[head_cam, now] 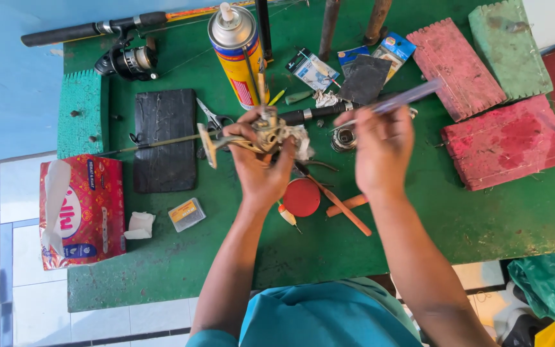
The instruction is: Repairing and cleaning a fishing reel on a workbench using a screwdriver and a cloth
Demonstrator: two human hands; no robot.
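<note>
My left hand [261, 164] grips a small metal fishing-reel part [266, 130] with a bent arm sticking out to the left, along with a bit of white tissue. My right hand [380, 144] holds a thin bluish stick-like tool [401, 99] whose tip points left toward the reel part. Both hands hover above a green table [181, 257]. Under the hands lie a round red lid [301, 196], orange-brown sticks [345, 209] and a small float [288, 215].
A spray can [239, 51] stands at the back centre. A fishing rod with reel [126, 61] lies back left by a black pad [165, 138] and scissors [213, 119]. A tissue pack [81, 212] sits front left. Pink and green foam blocks [502, 138] fill the right.
</note>
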